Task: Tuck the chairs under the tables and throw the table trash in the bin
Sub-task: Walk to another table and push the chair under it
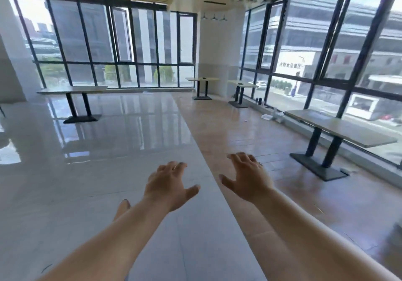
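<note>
Your left hand (pixel 168 184) and right hand (pixel 248 176) hang empty, fingers spread, both arms stretched forward, palms down, over the floor (pixel 108 172).

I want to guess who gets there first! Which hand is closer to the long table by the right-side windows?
Right. The right hand hangs open over the brown floor, on the side toward the long table. The left hand is open too, over the grey floor, farther away.
</note>
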The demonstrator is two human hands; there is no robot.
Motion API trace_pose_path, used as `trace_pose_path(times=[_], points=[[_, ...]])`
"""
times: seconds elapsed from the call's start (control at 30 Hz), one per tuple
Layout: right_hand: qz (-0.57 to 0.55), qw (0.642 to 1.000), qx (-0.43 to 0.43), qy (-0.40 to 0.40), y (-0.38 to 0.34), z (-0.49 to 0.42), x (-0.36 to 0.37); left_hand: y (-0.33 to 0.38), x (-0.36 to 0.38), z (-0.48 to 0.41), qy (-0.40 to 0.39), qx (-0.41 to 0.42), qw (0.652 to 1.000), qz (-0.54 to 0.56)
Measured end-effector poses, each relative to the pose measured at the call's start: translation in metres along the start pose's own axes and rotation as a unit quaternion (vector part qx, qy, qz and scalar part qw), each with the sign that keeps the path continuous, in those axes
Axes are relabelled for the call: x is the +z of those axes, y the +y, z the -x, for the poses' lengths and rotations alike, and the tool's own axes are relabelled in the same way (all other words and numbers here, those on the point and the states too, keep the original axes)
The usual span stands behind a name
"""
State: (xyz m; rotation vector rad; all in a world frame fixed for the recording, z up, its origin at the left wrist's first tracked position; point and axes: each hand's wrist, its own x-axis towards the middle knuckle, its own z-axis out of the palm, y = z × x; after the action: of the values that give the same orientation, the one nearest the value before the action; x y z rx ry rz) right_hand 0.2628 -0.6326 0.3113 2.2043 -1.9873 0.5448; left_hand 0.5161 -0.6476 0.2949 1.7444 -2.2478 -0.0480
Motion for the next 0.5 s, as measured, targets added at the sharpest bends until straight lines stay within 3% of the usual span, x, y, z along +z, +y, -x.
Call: trace_pose_path(times=[0.5], points=[[0.086, 0.99, 0.106, 0.031, 0.13, -0.209, 0.011, 0.023, 0.04, -0.323, 0.024, 0.099, 0.994, 0.045]])
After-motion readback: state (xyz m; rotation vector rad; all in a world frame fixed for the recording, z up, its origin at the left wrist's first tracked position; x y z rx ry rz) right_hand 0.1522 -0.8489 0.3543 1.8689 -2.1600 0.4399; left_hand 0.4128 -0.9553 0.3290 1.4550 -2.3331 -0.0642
